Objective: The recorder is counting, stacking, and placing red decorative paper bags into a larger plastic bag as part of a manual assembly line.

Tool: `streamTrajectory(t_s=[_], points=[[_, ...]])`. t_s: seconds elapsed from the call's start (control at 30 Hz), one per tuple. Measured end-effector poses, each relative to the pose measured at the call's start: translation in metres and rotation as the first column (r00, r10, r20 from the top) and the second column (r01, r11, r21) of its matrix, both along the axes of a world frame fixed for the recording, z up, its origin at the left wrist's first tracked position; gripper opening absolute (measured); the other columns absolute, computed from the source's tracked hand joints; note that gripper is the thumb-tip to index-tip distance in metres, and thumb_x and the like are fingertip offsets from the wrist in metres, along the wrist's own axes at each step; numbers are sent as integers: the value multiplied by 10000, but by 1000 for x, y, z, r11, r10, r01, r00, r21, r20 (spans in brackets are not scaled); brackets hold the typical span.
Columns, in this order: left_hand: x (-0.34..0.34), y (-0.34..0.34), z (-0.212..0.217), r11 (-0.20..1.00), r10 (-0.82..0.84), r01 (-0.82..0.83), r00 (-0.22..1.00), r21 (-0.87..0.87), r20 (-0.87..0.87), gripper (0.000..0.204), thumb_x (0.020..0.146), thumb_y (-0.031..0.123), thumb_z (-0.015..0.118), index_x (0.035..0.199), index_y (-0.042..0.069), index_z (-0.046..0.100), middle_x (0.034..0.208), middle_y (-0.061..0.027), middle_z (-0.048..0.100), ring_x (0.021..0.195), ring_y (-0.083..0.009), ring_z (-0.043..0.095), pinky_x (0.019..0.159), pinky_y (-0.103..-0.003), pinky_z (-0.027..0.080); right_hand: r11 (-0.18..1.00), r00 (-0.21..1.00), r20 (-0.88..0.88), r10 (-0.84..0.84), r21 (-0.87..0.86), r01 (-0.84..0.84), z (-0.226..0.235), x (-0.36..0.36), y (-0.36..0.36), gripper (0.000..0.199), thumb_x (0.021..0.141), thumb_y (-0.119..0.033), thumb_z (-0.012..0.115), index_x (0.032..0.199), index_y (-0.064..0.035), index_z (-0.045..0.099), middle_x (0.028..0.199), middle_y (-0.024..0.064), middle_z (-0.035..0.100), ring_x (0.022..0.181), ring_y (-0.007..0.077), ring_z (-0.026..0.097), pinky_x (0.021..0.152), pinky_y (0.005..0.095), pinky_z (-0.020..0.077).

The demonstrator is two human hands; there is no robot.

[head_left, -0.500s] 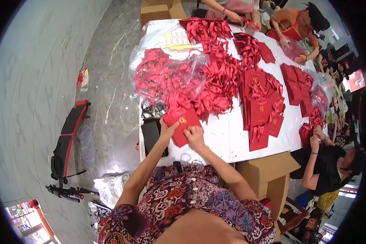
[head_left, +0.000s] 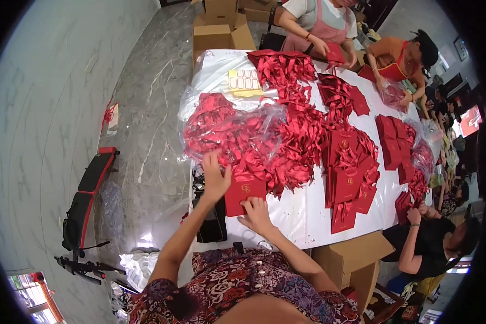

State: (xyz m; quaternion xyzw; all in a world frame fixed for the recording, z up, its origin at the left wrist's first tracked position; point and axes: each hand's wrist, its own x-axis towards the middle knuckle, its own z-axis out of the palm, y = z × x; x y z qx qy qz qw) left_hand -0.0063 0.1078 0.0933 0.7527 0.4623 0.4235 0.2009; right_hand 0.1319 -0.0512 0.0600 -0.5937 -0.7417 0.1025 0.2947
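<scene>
A red paper gift bag (head_left: 245, 195) with a gold emblem lies at the near left of the table, its top against a heap of red ribbons (head_left: 302, 148). My right hand (head_left: 257, 216) grips its lower right edge, fingers on top and thumb below. To the left of the bag, my left hand (head_left: 216, 177) is raised, fingers apart and nothing visible in them. Its fingertips are nearest the clear plastic bag (head_left: 235, 129) full of red ribboned pieces. Further right, several matching gift bags (head_left: 345, 183) lie in an overlapping stack.
A black flat case (head_left: 213, 222) lies by my left forearm. Open cardboard boxes stand at my right (head_left: 356, 251) and beyond the table (head_left: 213, 38). Label sheets (head_left: 244, 80) lie at the back left. Co-workers handle red items at the far side and right. A folding bench (head_left: 86, 200) stands left.
My left hand has let go of the gift bag and moved up toward the ribbons. The bag now lies straighter under my right hand. The view has tilted, showing more of the far side.
</scene>
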Motion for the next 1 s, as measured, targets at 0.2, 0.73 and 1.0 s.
streamTrajectory(t_s=[0.2,0.73,1.0], points=[[-7,186,34,984,55,-27,986,174,-158,198,816,107,592,988,24,645,902,-187,640,873,-368,598,814,-439,464,993,942,-321,-100,29,116,18,12,-16,209,787,-84,701,968,-51,603,977,135,556,906,317,541,778,398,439],[71,355,-43,997,55,-83,687,-4,-725,219,690,286,741,782,90,705,797,-156,689,790,-324,677,698,-434,520,913,817,-413,-402,-108,394,35,58,-26,129,755,18,672,872,-9,624,886,144,578,859,305,575,741,363,464],[73,348,-15,999,39,-45,804,6,-594,205,673,262,784,711,78,702,721,-110,686,685,-299,670,636,-407,519,921,814,-436,-385,-126,368,27,63,-23,127,766,27,664,875,-14,616,866,125,575,813,265,577,722,331,463]])
